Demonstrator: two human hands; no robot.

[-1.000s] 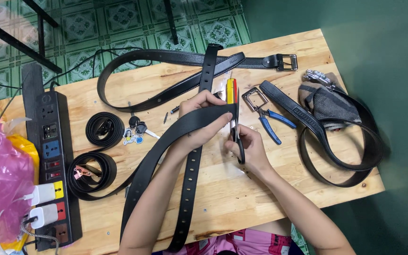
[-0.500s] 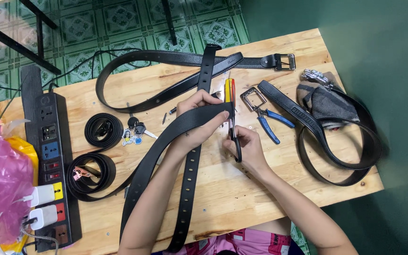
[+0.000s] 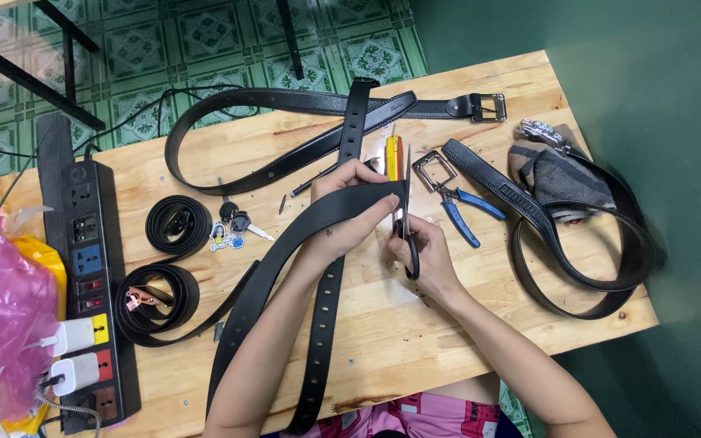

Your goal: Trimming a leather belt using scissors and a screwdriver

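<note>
Head camera looks straight down on a wooden table (image 3: 464,324) strewn with leather work. The left hand (image 3: 350,207) is closed around the free end of a black belt (image 3: 285,251), fingers wrapped over the top and thumb underneath, holding the strap up off the wood, which seems meant to keep the end flat and taut at the blades. The right hand (image 3: 423,255) is closed through the handles of a pair of scissors (image 3: 406,223), blades pointing away toward the far edge and sitting right at the end of the belt; from here I can't quite tell whether the blades are parted or already biting the leather. Just beyond the scissors lies a yellow and red screwdriver (image 3: 393,156), and to its right a loose metal buckle (image 3: 434,170) touching blue-handled pliers (image 3: 468,215), all within easy reach. Two rolled belts (image 3: 176,227) sit to the left beside a black power strip (image 3: 91,268).
</note>
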